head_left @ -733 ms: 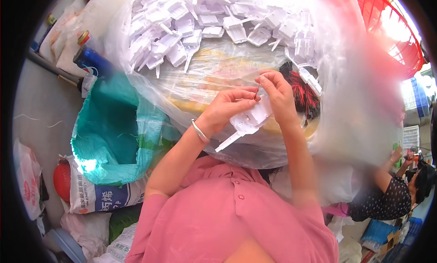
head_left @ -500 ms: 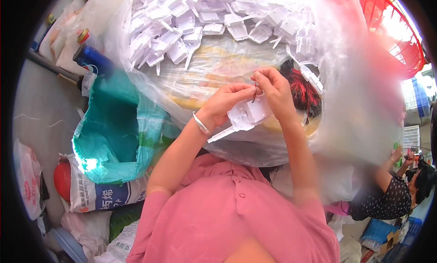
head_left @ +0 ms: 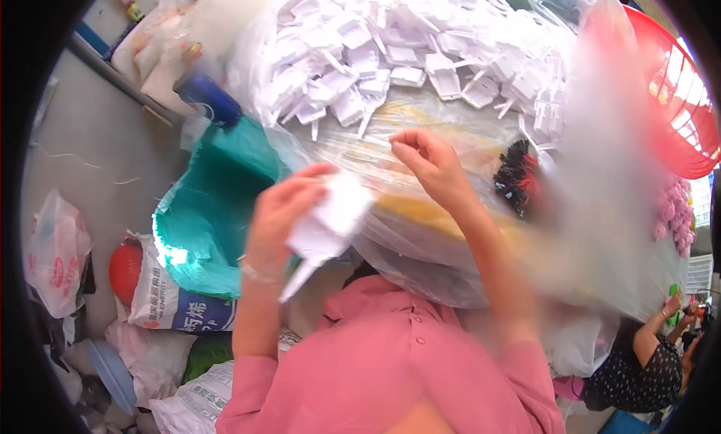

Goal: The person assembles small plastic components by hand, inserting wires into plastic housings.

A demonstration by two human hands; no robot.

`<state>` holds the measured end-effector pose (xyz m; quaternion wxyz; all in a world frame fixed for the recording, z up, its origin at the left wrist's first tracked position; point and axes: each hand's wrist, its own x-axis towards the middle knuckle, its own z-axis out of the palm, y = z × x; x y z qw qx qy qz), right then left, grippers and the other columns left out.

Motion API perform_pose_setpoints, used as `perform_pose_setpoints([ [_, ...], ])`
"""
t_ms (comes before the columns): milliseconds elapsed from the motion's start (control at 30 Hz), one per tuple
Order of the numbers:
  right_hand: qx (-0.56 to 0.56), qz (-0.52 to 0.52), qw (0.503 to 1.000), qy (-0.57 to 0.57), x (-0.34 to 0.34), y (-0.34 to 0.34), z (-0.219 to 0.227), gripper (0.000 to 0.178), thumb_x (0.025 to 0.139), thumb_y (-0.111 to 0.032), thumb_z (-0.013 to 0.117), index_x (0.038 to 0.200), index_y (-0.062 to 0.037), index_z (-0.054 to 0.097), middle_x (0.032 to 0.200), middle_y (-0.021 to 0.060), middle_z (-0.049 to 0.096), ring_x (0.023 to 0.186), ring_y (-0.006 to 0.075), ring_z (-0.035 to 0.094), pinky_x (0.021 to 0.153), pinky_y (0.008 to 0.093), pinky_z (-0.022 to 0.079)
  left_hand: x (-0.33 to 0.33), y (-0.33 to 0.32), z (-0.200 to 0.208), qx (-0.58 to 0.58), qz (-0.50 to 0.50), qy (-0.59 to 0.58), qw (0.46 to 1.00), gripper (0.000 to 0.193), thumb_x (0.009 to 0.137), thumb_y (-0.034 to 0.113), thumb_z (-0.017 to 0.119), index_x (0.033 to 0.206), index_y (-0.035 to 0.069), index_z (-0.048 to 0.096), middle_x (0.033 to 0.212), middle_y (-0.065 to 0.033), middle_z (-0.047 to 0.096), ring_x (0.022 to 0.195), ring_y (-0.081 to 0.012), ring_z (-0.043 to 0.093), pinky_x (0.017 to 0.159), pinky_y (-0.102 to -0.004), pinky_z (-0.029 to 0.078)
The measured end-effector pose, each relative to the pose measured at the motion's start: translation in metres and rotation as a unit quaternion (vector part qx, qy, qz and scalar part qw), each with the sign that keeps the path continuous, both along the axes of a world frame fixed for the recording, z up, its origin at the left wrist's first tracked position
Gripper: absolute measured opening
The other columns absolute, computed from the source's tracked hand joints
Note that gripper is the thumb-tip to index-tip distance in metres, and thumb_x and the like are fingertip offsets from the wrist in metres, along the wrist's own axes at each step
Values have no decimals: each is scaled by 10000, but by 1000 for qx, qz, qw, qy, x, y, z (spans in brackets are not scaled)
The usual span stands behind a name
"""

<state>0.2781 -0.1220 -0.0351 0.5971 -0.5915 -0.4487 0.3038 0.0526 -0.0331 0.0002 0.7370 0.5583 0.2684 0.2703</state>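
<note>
My left hand, slightly blurred, grips a flat white plastic part with a thin stem, above the rim of a teal woven sack. My right hand is raised over the plastic-covered work surface, apart from the left. Its thumb and fingertips are drawn together, and whether anything small is between them cannot be seen. To its right lies a bundle of short black and red wires. A large heap of similar white plastic parts covers the far side.
A blue can stands beyond the teal sack. At far right is a red plastic basket, with a clear plastic sheet nearer. A printed white sack and a red ball-like object lie left. Another person works at lower right.
My hands have come apart: the left has carried the white plastic part left toward the teal sack, while the right has let go of it. The view has shifted too.
</note>
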Motion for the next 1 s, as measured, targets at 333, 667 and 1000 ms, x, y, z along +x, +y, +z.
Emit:
perform_pose_setpoints([
  [333, -175, -94, 892, -407, -4, 110, -51, 281, 773, -257, 623, 958, -70, 523, 844, 172, 627, 781, 369, 620, 665, 472, 481, -137, 54, -16, 533, 268, 392, 700, 360, 869, 175, 587, 1197, 34, 541, 1264, -194, 460, 1161, -311, 471, 964, -359, 385],
  [667, -145, -174, 963, -147, 32, -19, -25, 158, 773, -152, 602, 865, -23, 592, 742, 109, 636, 630, 213, 605, 559, 326, 469, 24, -15, -27, -101, -30, -44, 993, 328, 921, 108, 521, 1229, -2, 489, 1182, -118, 549, 1073, -225, 564, 867, -328, 484],
  [1000, -68, -114, 935, 328, -22, -141, -29, 128, 879, -150, 594, 933, -35, 586, 808, 15, 617, 598, 71, 554, 531, 193, 427, 126, -55, -68, -196, -96, -138, 966, 634, 889, 31, 498, 1424, 176, 189, 1237, -127, 511, 1075, -247, 563, 851, -390, 492],
])
